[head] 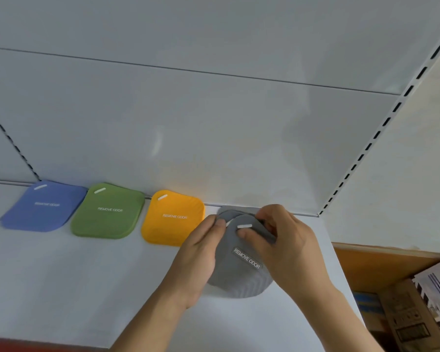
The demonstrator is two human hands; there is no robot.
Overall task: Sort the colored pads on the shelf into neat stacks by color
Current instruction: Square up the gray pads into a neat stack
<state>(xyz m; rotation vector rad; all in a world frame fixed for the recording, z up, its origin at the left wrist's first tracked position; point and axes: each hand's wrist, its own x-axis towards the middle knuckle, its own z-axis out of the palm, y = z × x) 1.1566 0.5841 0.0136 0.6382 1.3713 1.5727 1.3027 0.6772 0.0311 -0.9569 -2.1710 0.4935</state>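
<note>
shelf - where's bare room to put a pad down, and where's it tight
Free: the wide front strip of the shelf, before the blue pad, green pad and yellow pad. Crowded: the back row, its pads nearly edge to edge, and the right end, where the left hand and right hand hold the grey pads.

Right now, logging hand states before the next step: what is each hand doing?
Left hand: grips the left edge of the top gray pad.
Right hand: pinches the same pad near its top edge.
</note>
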